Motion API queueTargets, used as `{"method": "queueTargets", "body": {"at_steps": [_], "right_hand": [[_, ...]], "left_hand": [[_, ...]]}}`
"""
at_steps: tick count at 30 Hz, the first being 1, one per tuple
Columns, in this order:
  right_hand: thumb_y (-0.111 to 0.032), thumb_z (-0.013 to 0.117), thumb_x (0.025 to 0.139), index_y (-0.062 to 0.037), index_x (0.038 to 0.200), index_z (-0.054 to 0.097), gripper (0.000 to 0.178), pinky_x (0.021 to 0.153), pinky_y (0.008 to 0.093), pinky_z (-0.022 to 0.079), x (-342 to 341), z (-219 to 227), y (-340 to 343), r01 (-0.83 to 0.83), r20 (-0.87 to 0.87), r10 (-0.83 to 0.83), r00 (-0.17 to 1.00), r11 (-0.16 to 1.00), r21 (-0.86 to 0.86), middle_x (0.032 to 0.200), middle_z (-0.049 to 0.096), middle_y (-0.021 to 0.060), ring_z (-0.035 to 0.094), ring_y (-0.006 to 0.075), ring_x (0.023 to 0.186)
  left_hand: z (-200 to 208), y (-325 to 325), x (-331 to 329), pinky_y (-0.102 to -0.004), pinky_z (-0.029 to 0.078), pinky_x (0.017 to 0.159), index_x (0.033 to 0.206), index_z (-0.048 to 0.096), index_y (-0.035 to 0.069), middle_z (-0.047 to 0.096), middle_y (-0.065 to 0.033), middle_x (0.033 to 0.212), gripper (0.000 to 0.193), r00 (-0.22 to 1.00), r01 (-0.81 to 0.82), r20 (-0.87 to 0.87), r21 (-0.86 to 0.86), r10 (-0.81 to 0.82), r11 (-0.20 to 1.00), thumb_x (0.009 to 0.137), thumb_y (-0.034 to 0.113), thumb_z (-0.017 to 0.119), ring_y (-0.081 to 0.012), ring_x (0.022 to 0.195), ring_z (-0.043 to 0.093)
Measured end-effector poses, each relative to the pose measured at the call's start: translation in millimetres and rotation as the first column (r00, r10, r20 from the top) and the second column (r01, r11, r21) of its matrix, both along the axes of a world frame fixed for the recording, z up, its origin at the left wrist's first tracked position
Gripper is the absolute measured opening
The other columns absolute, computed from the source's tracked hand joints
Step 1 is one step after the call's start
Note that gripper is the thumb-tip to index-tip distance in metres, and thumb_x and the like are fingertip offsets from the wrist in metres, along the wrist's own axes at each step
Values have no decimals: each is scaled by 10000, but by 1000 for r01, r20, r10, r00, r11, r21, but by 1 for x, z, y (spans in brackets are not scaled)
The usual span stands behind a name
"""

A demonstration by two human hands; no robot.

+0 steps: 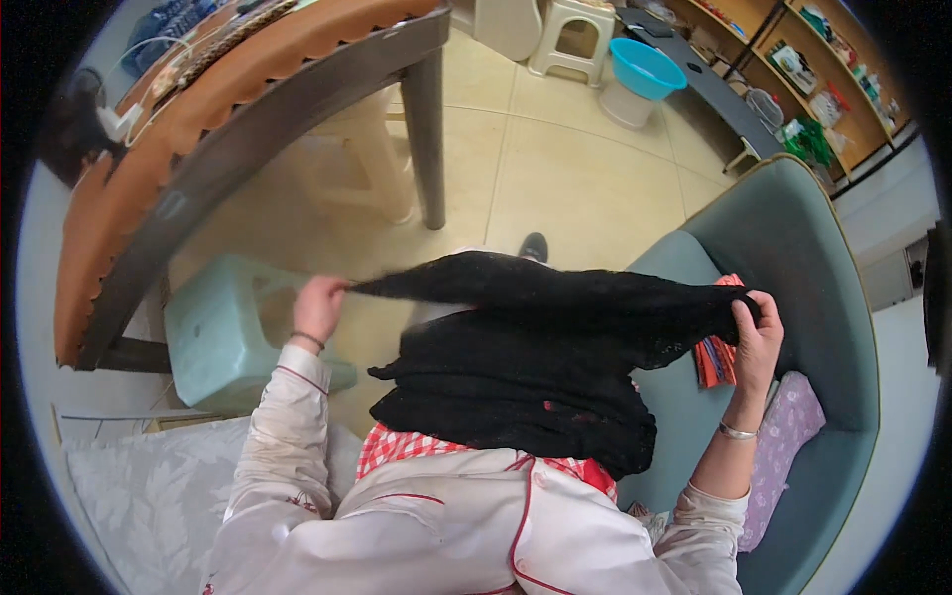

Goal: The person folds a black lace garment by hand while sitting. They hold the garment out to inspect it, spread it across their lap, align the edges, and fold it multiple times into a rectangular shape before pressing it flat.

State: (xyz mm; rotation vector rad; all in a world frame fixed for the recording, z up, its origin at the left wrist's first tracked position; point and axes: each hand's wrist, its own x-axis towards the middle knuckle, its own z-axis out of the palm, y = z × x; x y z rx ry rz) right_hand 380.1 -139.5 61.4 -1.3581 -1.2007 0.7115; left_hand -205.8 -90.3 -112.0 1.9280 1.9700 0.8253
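A black knitted garment (535, 372) lies spread over my lap, its upper part stretched sideways between my hands. Closed on its pointed left end is my left hand (319, 309), held out toward the green stool. My right hand (758, 332) grips the garment's right end between thumb and fingers, above the sofa seat. The lower folds rest on a red-and-white checked cloth (416, 446) over my legs. A small red spot shows on the black fabric. Which part of the garment each hand holds, I cannot tell.
A blue-green sofa (803, 268) stands at my right, with a purple flowered cushion (783, 446) and a folded orange-red cloth (711, 362). At left are a pale green plastic stool (223, 322) and a table with brown covering (327, 45). Far off stands a blue basin (647, 67).
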Motion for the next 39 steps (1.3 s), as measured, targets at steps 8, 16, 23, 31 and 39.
{"method": "queueTargets", "body": {"at_steps": [8, 16, 23, 31, 39], "right_hand": [[-25, 616, 862, -34, 928, 575, 79, 692, 188, 456, 4, 3, -8, 11, -26, -12, 1000, 1000, -26, 847, 588, -23, 549, 44, 778], [-19, 615, 861, -31, 904, 571, 62, 693, 191, 446, -8, 6, -8, 18, 24, -18, 1000, 1000, 4, 853, 582, -18, 531, 51, 765], [-33, 623, 863, -30, 889, 569, 60, 660, 182, 441, -6, 5, -10, 40, 46, -40, 998, 999, 10, 822, 575, -24, 523, 39, 742], [-42, 619, 872, -29, 908, 577, 57, 658, 189, 452, -1, 1, -11, 20, -65, -20, 998, 1000, -1, 840, 584, -20, 537, 43, 748], [-41, 636, 863, -26, 945, 573, 104, 683, 200, 476, -9, 1, -13, -26, -119, 25, 993, 1000, -6, 872, 607, 4, 563, 61, 769]], "left_hand": [[70, -28, 160, -377, 509, 749, 926, 638, 43, 642, -126, 886, 133, 746, 528, 302, 274, -594, 804, 799, 80, 641, -329, 822, 620], [75, 0, 249, -431, 394, 955, 1242, 492, 83, 453, -198, 1289, 517, 770, 608, 134, 141, -623, 781, 769, 155, 690, -367, 1156, 454], [61, 15, 245, -385, 487, 762, 1034, 614, 63, 632, -127, 931, 254, 694, 678, 228, 113, -683, 726, 795, 139, 658, -322, 875, 609], [99, 10, 219, -249, 463, 672, 968, 619, -20, 617, -54, 752, 211, 577, 615, 661, 35, -480, 787, 903, 176, 578, -103, 702, 566], [93, 29, 212, -273, 443, 644, 915, 608, -1, 566, -51, 746, 203, 747, 654, 497, -432, -442, 620, 873, 197, 594, -119, 691, 518]]}}
